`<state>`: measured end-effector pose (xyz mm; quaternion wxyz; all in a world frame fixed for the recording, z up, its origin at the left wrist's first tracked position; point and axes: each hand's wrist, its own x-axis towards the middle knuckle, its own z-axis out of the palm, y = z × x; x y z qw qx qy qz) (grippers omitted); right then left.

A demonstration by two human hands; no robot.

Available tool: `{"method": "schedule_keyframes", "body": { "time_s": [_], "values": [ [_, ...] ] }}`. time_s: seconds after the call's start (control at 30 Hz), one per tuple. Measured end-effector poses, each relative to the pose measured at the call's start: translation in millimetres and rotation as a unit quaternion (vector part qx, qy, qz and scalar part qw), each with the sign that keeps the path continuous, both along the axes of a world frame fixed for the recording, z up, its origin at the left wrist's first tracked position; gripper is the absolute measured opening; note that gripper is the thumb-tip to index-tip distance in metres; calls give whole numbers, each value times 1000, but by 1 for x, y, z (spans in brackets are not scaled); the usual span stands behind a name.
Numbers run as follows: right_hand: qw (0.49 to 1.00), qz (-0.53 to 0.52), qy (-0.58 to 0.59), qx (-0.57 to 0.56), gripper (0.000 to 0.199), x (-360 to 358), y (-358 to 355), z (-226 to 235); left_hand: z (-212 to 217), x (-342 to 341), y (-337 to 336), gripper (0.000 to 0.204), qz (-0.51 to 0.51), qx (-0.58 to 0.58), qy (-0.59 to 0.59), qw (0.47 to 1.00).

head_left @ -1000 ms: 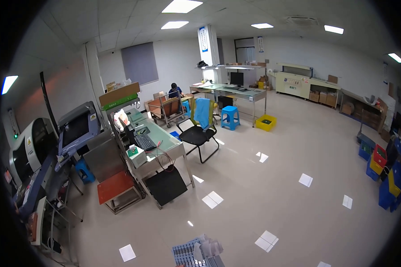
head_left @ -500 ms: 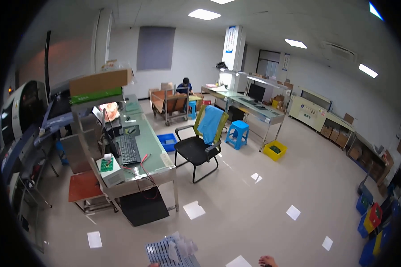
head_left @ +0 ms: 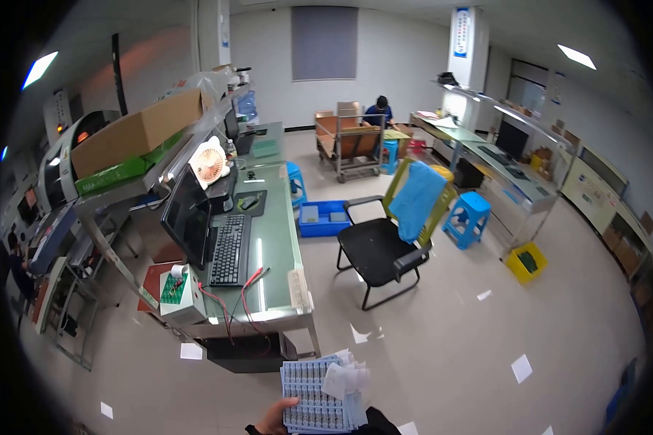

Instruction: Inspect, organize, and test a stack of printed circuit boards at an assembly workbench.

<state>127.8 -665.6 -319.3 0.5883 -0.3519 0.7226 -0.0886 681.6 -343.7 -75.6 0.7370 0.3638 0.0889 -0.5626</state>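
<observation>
In my left hand [head_left: 273, 417], at the lower edge, is a stack of light-blue circuit board panels [head_left: 313, 406] with rows of small grey and dark parts. The thumb lies over the left edge of the stack, and the other fingers are hidden. Loose white paper slips [head_left: 346, 380] lie on the upper right part of the panels. Just right of the stack a dark shape, possibly clothing, shows at the bottom edge. My right hand cannot be seen.
Ahead left stands a green-topped workbench [head_left: 277, 250] with a keyboard [head_left: 230, 250], monitor [head_left: 187, 217], red cables and a lit fan [head_left: 207, 161]. A black chair [head_left: 376, 250], blue bin [head_left: 323, 219], blue stool [head_left: 467, 220] and yellow bin [head_left: 526, 262] stand beyond. A person [head_left: 379, 112] sits far back.
The view has turned left and the workbench is nearer. My left hand and the panel stack have come higher into view. My right hand, visible before, has dropped out of sight.
</observation>
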Motion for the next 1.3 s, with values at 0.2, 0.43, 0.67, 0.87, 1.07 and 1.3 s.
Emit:
{"method": "schedule_keyframes", "body": {
  "time_s": [0.2,0.43,0.67,0.87,1.07,1.3],
  "values": [
    [933,230,-133,-241,24,309,-279,102,55,49,-86,63,153,-13,-15,988],
    [839,398,-335,-161,22,623,-323,272,61,169,-176,62,297,-74,-36,951],
    [762,513,-389,-71,19,769,-331,352,49,326,-235,59,364,-74,-28,928],
    [754,498,-429,-14,17,881,-364,381,10,444,-274,59,424,-77,-31,902],
    [724,539,-430,23,16,1026,-404,360,-47,520,-306,63,530,-10,-8,848],
    [678,613,-400,68,17,1148,-416,359,-89,572,-324,59,609,3,22,793]
  ]
}}
